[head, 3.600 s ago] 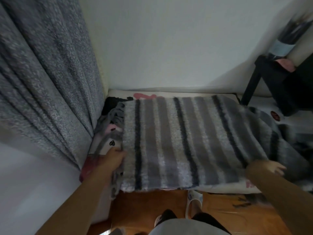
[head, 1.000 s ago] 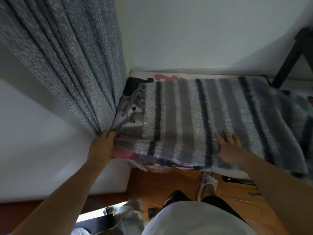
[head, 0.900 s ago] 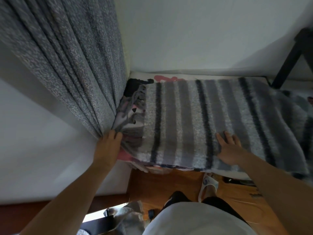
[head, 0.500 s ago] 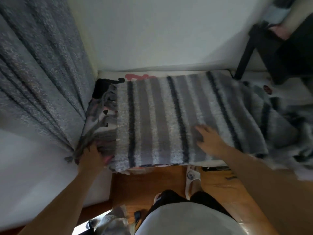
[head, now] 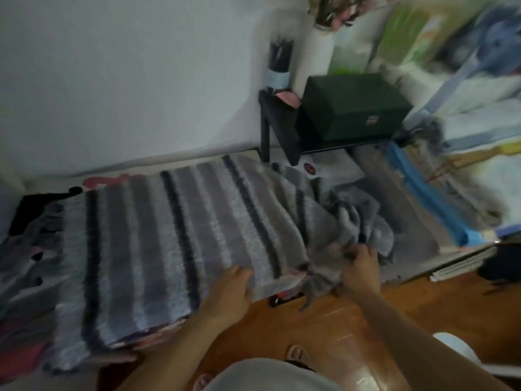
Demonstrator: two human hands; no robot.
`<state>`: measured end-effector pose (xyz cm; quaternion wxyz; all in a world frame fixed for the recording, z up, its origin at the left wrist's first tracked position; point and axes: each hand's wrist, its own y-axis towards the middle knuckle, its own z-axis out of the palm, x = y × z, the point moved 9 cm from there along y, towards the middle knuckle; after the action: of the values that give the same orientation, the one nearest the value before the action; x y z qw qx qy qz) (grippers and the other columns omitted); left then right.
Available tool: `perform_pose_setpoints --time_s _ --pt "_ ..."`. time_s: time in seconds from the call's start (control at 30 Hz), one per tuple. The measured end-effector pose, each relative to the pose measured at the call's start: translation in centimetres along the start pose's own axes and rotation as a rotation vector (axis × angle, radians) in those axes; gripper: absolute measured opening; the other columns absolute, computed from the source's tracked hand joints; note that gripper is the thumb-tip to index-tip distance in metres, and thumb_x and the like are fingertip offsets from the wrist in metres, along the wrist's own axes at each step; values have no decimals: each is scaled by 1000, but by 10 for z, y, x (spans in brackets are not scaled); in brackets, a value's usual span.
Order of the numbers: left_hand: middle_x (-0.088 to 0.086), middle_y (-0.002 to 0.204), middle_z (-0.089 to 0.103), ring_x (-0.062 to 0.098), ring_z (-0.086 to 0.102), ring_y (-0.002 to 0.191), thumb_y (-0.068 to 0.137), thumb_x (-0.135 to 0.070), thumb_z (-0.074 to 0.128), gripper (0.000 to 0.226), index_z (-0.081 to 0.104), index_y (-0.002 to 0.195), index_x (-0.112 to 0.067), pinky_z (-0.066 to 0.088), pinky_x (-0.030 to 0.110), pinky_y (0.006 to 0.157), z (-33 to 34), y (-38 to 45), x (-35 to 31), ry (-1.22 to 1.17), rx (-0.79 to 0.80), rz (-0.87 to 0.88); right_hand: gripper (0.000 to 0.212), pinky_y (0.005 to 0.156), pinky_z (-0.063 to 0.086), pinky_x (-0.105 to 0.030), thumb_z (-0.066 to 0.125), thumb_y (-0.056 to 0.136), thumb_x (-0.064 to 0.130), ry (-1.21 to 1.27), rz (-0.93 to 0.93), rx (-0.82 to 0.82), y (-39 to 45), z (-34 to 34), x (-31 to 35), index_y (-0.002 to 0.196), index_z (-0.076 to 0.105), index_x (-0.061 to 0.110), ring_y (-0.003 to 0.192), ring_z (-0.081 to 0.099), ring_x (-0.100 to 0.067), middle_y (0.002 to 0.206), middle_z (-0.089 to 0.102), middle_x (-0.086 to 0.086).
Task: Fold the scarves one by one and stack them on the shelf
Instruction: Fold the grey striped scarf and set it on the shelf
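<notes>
A fluffy grey scarf with dark stripes (head: 158, 244) lies spread over a low surface, its fringed left end on patterned cloth. Its right part is bunched in a heap (head: 358, 221). My left hand (head: 234, 289) rests on the scarf's near edge, fingers curled over the cloth. My right hand (head: 359, 269) grips the bunched, fringed cloth at the near right. The frame is blurred.
A dark green box (head: 352, 105) sits on a black stand (head: 279, 128) at the back right. Blurred bedding and bags (head: 465, 94) fill the right side. Below lies the wooden floor (head: 352, 328), with my slippered feet on it.
The view has swung right. My left hand left the scarf's left end and now sits on its near edge. My right hand moved right from the flat scarf onto the bunched part.
</notes>
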<state>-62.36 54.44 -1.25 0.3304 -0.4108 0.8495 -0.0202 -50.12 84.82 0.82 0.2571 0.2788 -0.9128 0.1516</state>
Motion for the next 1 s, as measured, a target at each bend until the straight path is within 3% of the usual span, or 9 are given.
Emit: perform_pose_setpoints --time_s 0.13,0.27,0.4,0.53,0.67,0.73,0.87,0.97,1.0 --pt "0 162 16 27 26 146 104 -25 47 53 30 155 -30 33 38 116 46 31 -49 13 95 -52 51 100 42 -47 58 98 27 199 304 11 53 -49 -80 142 41 8 127 43 -38 142 41 -16" --pt "-2 160 19 21 25 147 105 -21 46 57 24 156 -29 32 34 116 54 46 -96 -88 66 -99 113 102 48 -54 77 63 71 411 404 167 102 -33 -119 153 24 27 131 49 -37 152 41 -8" --pt "-5 149 34 15 41 134 106 -23 47 47 36 151 -27 38 24 105 46 53 -131 -184 28 -110 80 104 46 -50 78 86 23 551 293 289 126 -17 -97 149 30 13 126 53 -31 137 52 -10" --pt "-10 145 44 9 48 129 107 -28 47 36 43 142 -36 43 26 105 41 57 -152 -366 23 -175 32 99 50 -54 70 93 27 444 308 499 137 2 -107 119 62 10 107 63 -35 111 68 -12" --pt "-16 134 52 7 52 126 107 -32 47 30 46 135 -42 44 13 86 38 67 -185 -479 78 -185 96 107 43 -55 75 59 71 162 270 398 189 22 -167 140 43 31 126 51 -40 137 52 -9" --pt "-16 133 54 5 54 121 106 -34 48 31 48 136 -40 45 12 82 35 71 -200 -494 96 -189 103 107 42 -56 72 53 77 107 277 424 202 34 -179 142 41 35 129 47 -40 143 48 -8" --pt "-16 120 59 6 62 100 106 -38 48 22 53 126 -43 49 21 78 30 71 -205 -508 157 -268 44 105 42 -48 63 87 48 43 152 482 174 -2 -130 122 65 21 119 54 -35 126 62 -13" --pt "-13 121 60 10 64 107 105 -35 53 19 59 113 -51 50 35 96 27 65 -199 -539 154 -323 12 80 49 -39 61 95 21 405 152 378 148 -41 -97 93 62 9 91 62 -30 90 65 -12" --pt "-13 119 63 10 66 107 103 -34 56 21 63 109 -53 50 37 98 24 64 -201 -592 120 -320 15 71 46 -37 60 94 18 494 128 282 141 -64 -86 84 55 9 81 59 -26 80 58 -10"
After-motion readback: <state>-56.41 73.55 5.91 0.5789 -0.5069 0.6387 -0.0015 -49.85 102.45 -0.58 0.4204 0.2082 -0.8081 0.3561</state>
